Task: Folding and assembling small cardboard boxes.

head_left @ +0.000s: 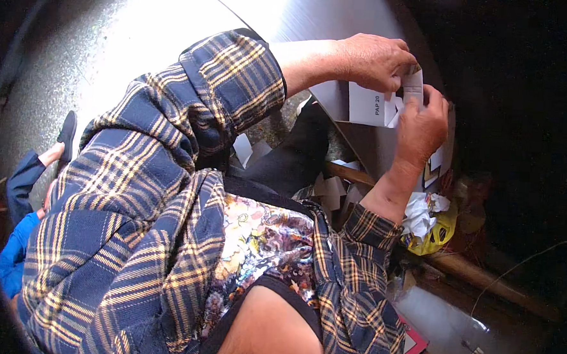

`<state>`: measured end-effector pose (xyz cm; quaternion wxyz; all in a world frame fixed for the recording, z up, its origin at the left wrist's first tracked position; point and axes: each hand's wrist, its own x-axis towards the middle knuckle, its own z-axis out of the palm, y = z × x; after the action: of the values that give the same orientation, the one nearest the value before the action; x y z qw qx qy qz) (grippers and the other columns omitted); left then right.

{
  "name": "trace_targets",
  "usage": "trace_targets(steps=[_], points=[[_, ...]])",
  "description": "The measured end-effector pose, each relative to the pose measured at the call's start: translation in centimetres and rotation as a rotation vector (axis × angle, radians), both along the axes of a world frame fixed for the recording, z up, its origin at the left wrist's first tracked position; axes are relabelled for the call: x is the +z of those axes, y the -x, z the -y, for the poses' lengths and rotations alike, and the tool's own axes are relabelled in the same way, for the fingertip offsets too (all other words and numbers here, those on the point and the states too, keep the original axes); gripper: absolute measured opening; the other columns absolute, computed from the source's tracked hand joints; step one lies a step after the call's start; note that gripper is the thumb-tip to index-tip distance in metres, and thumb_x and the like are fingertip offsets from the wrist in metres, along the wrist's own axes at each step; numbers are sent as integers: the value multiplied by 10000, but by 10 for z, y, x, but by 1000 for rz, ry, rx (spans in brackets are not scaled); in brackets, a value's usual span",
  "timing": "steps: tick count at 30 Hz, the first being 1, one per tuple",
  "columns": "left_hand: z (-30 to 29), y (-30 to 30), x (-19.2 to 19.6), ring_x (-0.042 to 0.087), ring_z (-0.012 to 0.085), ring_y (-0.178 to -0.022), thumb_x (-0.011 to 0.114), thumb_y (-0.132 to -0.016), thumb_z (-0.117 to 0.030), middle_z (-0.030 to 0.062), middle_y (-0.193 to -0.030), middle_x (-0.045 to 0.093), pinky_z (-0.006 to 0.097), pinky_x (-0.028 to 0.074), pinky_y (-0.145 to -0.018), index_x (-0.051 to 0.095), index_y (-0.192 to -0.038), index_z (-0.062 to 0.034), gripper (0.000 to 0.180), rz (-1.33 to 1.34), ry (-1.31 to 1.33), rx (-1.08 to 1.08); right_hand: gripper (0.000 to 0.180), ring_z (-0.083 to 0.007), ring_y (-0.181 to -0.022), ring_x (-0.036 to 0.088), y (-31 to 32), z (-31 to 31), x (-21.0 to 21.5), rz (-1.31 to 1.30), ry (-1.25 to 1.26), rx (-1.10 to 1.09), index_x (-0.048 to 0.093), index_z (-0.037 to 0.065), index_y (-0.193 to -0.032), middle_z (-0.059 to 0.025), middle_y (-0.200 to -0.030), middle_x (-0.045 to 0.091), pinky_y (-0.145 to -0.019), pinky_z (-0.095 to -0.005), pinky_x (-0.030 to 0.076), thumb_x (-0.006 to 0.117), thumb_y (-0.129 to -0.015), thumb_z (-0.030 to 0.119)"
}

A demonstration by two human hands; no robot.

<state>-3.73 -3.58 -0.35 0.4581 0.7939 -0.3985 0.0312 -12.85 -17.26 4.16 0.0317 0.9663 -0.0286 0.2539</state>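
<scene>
In the head view, holds a small white carton (366, 111) out in front, right of centre and high up, by the near edge of a grey metal table (330, 22); between carton and table, cannot tell touching from hovering. Reaches the left hand (376, 61) in from above, with fingers bent down and fingertips pressed together, pinching around a narrow raised flap (414, 86) at the right of the carton. Brings the right hand (425, 128) up from below, with thumb against the same flap and fingers curled behind, also pinching. Shows one printed panel toward the camera, with smaller white flaps partly hidden beside the right hand.

Wears a dark plaid shirt (149, 170), with sleeves up to the bare forearms, over a flowered top (261, 233). Extends a dark-trousered leg (291, 161) toward the table, near pale pieces of card (242, 150). Has a yellow bag (439, 235) just beside the right forearm, with crumpled white paper (418, 216) at its top, and a wooden bar (477, 275) lower down. At far left, on a speckled floor (38, 87), includes part of another person (15, 249) in blue, with a dark shoe (68, 135).
</scene>
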Motion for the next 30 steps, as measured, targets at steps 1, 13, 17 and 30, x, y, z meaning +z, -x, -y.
trace_targets(steps=[1,13,17,30], points=[[1,-2,-1,604,313,-1001,572,-700,-193,153,-1123,583,398,487,-880,570,-1178,-76,491,0,2,-2,241,-331,-902,598,-1,5,-2,6,-103,-14,612,49,-983,-141,-958,615,-751,-424,485,641,-748,93],[8,-6,-9,571,390,-969,489,-798,-113,206,-1013,570,470,455,-875,546,-1121,-34,337,23,98,-10,151,-306,-799,623,-4,12,1,1,-237,100,656,37,-896,-138,-892,627,-714,-388,494,624,-750,49],[8,-10,-11,577,385,-970,499,-787,-131,210,-1014,580,470,457,-874,556,-1111,-31,344,6,95,8,229,-306,-854,612,-3,-2,10,-104,-284,45,647,52,-947,-134,-936,616,-747,-393,491,660,-731,126],[6,-7,-2,588,363,-970,526,-753,-164,181,-1002,595,443,474,-849,581,-1077,-71,341,-48,14,-21,428,-330,-979,578,-9,-17,12,-163,38,-60,533,95,-1090,-124,-1047,578,-804,-437,486,704,-710,192]])
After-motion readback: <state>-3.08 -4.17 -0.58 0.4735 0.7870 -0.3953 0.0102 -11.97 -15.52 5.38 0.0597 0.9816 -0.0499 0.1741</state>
